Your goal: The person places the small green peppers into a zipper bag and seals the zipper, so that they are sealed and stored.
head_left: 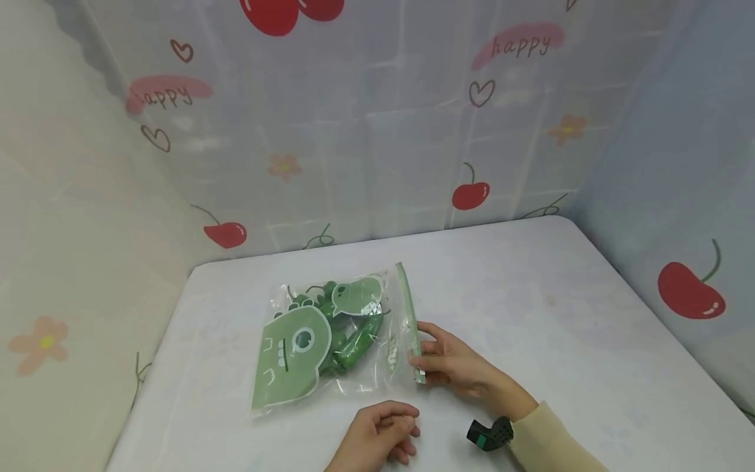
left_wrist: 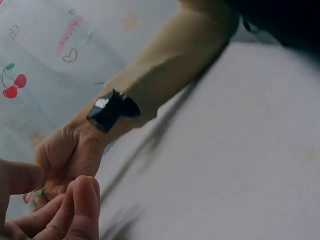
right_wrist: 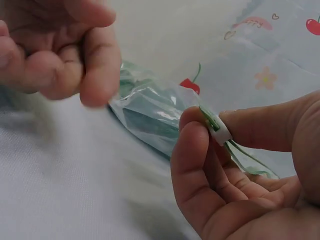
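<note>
A clear slider zip bag [head_left: 366, 373] with a green one-eyed monster print lies on the table, its green-edged mouth facing right. Inside it are several glossy green items [head_left: 356, 344], some with thin stems; the print partly covers them, so their kind is unclear. My right hand [head_left: 454, 364] is at the near end of the mouth. Between thumb and index finger it pinches the bag's white slider [right_wrist: 220, 134]. Nearer to me, my left hand [head_left: 377, 436] hovers with fingers loosely bent, holding nothing, apart from the bag.
A white cloth covers the table [head_left: 501, 282]. Cherry-printed curtains [head_left: 377, 131] stand behind it and on both sides. A small black device [head_left: 491, 434] is worn on my right wrist, below a beige sleeve [head_left: 548, 442].
</note>
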Demonstrator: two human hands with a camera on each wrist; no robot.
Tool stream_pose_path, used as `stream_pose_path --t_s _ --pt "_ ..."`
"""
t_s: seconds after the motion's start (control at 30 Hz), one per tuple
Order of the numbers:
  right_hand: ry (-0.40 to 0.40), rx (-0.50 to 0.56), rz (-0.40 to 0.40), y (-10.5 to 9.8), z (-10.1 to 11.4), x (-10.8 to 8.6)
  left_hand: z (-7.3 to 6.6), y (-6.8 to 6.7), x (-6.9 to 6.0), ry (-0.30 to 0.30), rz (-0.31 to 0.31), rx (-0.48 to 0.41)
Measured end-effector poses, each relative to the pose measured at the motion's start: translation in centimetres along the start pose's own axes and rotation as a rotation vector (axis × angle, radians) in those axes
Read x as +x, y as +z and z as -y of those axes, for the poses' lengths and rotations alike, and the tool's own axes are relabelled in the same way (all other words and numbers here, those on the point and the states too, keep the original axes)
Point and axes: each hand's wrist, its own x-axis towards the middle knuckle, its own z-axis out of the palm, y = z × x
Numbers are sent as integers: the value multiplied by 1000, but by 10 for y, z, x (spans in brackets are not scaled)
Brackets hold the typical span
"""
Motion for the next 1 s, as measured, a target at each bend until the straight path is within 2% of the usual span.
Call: stream_pose_path --t_s 0.07,0.13,0.2,0.27,0.37,0.47,0.63,0.87,1.0 --pt "-8 4 6 -2 3 -2 0 5 4 -62 88 -170" --pt "-18 2 13 -3 4 -4 0 11 9 -101 127 -280" --pt "-27 -7 15 -5 5 -5 -1 15 13 -113 144 -339" --pt "-35 -21 13 -5 6 -6 -2 19 18 -102 160 -359" --pt "-41 -41 6 -6 5 -7 -4 23 24 -77 164 -366" --pt "-35 -54 -1 -6 4 -5 -4 26 30 -49 140 -361" --pt "-18 -56 -13 -5 2 -3 1 28 41 1 57 -326" --pt "-8 -83 35 -6 0 -5 12 33 49 75 -78 -228" --pt "14 -120 48 -8 -1 -7 12 35 49 98 -108 -175"
